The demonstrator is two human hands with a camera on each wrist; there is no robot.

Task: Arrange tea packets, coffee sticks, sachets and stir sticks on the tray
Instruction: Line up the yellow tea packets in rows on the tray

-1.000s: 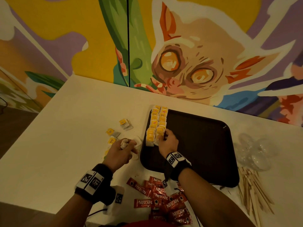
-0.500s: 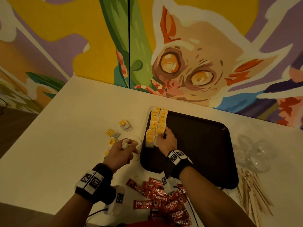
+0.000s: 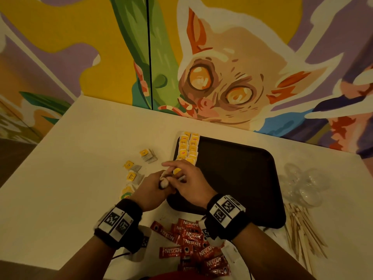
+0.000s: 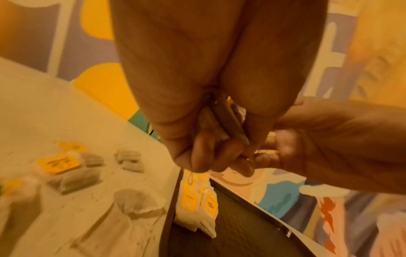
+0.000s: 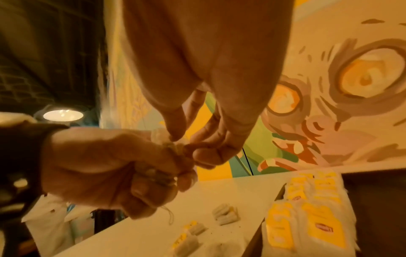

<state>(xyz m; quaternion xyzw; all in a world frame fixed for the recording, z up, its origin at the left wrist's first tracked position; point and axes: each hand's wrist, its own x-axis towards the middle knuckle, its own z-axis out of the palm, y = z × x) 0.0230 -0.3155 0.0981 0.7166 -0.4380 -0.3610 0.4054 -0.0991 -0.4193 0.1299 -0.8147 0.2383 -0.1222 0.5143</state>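
Observation:
A black tray (image 3: 242, 178) carries two rows of yellow-labelled tea packets (image 3: 188, 150) along its left edge. Just left of the tray's near corner, my left hand (image 3: 163, 183) grips a small bundle of tea packets (image 4: 226, 121), fingers curled round it. My right hand (image 3: 173, 174) has come across to it; thumb and fingers pinch the top of one tea packet (image 5: 162, 137) in that bundle, index finger stretched out. In the right wrist view the left fist (image 5: 110, 165) sits under my right fingertips (image 5: 173, 137). Much of the bundle is hidden inside the fist.
Loose tea packets (image 3: 148, 155) lie on the white table (image 3: 60, 178) left of the tray. Red Nescafe coffee sticks (image 3: 191, 239) are heaped at the near edge. Wooden stir sticks (image 3: 302, 229) and clear plastic pieces (image 3: 302, 186) lie right of the tray. A painted wall stands behind.
My right hand has left the tea rows on the tray and moved left to the bundle in my left hand. The left hand has stayed put.

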